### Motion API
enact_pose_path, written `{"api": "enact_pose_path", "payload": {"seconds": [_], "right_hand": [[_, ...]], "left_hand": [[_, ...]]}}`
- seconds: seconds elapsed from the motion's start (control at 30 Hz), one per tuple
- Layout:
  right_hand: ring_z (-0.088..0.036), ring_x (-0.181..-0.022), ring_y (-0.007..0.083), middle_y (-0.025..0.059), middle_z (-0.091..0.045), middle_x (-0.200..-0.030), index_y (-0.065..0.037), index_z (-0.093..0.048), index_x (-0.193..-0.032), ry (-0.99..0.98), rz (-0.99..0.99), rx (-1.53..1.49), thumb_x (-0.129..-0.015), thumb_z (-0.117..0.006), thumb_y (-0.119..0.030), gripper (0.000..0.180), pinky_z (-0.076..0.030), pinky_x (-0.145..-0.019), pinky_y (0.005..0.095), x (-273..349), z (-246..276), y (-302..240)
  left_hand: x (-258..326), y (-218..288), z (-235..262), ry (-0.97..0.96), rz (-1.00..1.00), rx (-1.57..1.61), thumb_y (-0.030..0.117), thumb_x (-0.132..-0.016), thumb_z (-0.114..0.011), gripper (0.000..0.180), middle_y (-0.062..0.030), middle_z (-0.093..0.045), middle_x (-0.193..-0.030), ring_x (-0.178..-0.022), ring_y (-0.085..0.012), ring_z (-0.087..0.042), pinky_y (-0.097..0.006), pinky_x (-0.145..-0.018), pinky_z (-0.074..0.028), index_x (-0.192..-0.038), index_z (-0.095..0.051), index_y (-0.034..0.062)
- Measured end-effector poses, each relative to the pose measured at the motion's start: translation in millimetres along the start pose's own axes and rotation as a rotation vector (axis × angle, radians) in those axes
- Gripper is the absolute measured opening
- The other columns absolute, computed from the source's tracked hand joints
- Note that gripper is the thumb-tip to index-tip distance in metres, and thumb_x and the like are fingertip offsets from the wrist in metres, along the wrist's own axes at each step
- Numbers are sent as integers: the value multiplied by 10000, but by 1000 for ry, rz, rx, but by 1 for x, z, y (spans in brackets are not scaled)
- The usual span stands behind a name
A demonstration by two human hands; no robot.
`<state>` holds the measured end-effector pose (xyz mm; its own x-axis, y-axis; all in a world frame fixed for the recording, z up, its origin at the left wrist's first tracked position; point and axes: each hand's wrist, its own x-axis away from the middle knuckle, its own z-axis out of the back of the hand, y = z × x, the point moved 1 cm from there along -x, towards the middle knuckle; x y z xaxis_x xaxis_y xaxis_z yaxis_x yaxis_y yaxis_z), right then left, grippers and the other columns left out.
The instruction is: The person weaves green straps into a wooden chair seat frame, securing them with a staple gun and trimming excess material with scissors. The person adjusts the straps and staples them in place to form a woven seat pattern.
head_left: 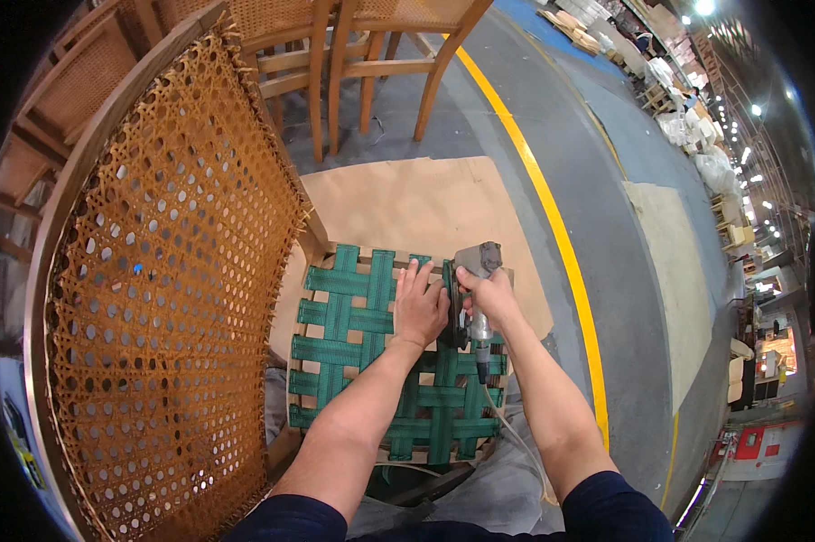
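Note:
A chair seat frame (292, 379) lies in front of me, woven with green webbing straps (344, 312). My left hand (420, 305) presses flat on a green strap near the far right part of the seat, fingers spread. Right beside it, my right hand (490, 296) grips a grey pneumatic staple gun (476, 264) with its nose down on the webbing. An air hose (512, 426) runs from the gun's handle back toward me.
A tall woven cane chair back (168, 298) in a wooden frame stands at my left. Brown cardboard (407, 203) lies under the seat on the grey floor. Wooden chairs (371, 54) stand beyond it. A yellow floor line (561, 244) runs along the right.

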<state>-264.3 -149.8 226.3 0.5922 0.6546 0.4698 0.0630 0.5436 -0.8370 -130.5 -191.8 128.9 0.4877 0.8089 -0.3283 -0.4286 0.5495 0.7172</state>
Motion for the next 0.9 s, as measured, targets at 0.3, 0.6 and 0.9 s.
{"api": "enact_pose_path", "payload": {"seconds": [0.3, 0.6, 0.9], "right_hand": [[-576, -526, 148, 43, -642, -788, -39, -676, -971, -1, -16, -11, -968, -800, -277, 268, -457, -449, 323, -8, 9, -1], [-617, -571, 148, 48, -696, -862, -25, -704, -1106, 96, 52, -97, -963, -817, -317, 344, -516, -487, 321, 73, 95, -19], [-606, -600, 157, 58, -656, -873, -49, -632, -1137, 679, -143, -186, -974, -805, -317, 358, -529, -515, 339, 318, 323, 78]], "left_hand": [[-10, -2, -1, 27, -13, 5, 184, -957, -661, 215, -172, -586, -1476, -1454, -455, -456, -597, -1237, -324, -1113, -754, 69], [-10, -5, -5, -73, 5, -105, 232, -979, -591, 266, -167, -602, -1465, -1475, -450, -437, -605, -1253, -293, -1055, -766, 46], [-18, -8, 14, -22, -17, 25, 282, -1090, -531, 347, -162, -672, -1421, -1368, -319, -585, -489, -1210, -374, -1211, -738, 31]]}}
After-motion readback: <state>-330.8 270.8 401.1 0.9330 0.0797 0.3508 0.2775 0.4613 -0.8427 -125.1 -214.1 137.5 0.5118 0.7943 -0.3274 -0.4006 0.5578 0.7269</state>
